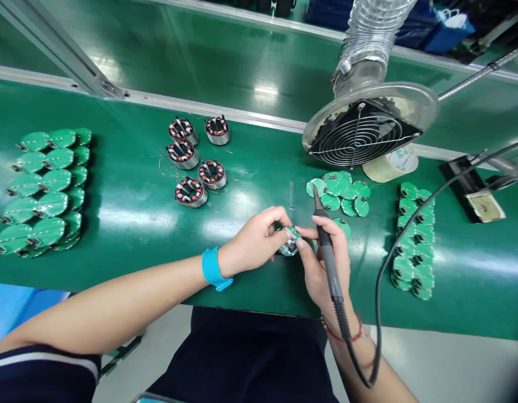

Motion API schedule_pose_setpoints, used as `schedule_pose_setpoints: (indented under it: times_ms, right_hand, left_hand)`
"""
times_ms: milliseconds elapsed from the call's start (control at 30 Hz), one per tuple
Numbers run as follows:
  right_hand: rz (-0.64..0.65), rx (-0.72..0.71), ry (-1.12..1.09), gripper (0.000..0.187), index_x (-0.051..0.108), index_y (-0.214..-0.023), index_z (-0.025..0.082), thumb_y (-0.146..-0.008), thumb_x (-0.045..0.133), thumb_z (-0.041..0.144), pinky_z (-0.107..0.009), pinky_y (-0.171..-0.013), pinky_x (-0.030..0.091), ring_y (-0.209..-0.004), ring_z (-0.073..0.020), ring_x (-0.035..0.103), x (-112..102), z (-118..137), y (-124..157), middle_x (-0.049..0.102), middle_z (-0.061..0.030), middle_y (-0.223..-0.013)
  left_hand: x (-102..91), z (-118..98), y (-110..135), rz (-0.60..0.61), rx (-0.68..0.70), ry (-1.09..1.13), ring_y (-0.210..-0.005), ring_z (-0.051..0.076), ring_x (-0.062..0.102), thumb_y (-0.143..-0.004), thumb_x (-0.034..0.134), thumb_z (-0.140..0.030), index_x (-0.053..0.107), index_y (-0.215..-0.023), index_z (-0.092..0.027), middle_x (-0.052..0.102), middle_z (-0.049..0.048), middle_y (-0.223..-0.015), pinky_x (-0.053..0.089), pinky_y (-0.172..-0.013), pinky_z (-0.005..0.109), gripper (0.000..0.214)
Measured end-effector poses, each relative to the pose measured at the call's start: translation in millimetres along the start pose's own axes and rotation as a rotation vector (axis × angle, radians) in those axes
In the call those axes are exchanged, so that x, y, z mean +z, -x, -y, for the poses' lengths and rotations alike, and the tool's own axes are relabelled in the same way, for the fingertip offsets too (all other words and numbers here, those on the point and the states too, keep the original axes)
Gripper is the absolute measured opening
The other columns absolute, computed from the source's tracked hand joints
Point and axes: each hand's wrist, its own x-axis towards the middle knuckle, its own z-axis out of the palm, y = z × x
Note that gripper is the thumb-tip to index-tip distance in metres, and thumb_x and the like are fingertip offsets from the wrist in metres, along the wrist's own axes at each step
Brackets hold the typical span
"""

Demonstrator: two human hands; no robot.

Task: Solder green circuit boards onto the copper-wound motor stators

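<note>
Between my two hands is a round green circuit board (289, 246), with a dark square part on its face. My left hand (256, 238) grips its left side, thumb on top and fingers curled round. My right hand (314, 274) has a soldering iron (333, 268) tucked in it, tip pointing up and away over the bench. The right thumb and a fingertip also touch the board's right edge. Fingers hide what lies under the board. Just beyond the right hand, a loose pile of round green boards (340, 187) lies on the bench.
Several motor stators (191, 192) with copper windings stand at back left. Stacked rows of green boards lie at far left (52, 204) and right (405, 268). A fume extractor fan (359, 134) hangs above a tape roll (395, 164). An iron stand (469, 187) sits right; the iron's cable (380, 280) loops nearby.
</note>
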Motion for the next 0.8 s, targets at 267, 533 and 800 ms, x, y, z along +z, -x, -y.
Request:
schedule_pose_setpoints:
  times_ms: [267, 533, 800]
  right_hand:
    - [0.128, -0.137, 0.096, 0.047, 0.052, -0.145, 0.032, -0.101, 0.069, 0.031, -0.047, -0.103, 0.063, -0.116, -0.0252, 0.077, -14.5, -7.9, 1.0, 0.079, -0.0063, -0.125]
    - [0.016, -0.330, 0.364, 0.041, 0.056, -0.138, 0.027, -0.100, 0.070, 0.029, -0.048, -0.086, 0.067, -0.103, -0.0299, 0.078, 6.1, -2.6, 15.7, 0.078, -0.0107, -0.120]
    - [0.170, -0.209, 0.253, 0.051, 0.052, -0.146, 0.029, -0.099, 0.071, 0.036, -0.046, -0.102, 0.065, -0.125, -0.0282, 0.075, -33.0, -10.5, -0.4, 0.074, -0.0111, -0.140]
  left_hand:
    - [-23.6, 5.4, -3.3, 0.237, -0.004, 0.077, -0.065, 0.015, 0.069, -0.091, 0.073, -0.039, 0.059, -0.113, -0.019, 0.060, -0.0071, -0.069, 0.056, -0.064, 0.027, 0.033]
    - [-31.1, 12.9, -4.1, 0.309, 0.050, 0.105, -0.070, 0.015, 0.067, -0.094, 0.073, -0.037, 0.055, -0.115, -0.022, 0.059, -0.0070, -0.073, 0.054, -0.067, 0.027, 0.032]
    - [-26.6, 7.5, 1.5, 0.266, 0.406, -0.572, -0.113, 0.027, 0.068, -0.093, 0.073, -0.026, 0.050, -0.148, -0.020, 0.064, 0.0131, -0.134, 0.059, -0.093, 0.039, 0.060]
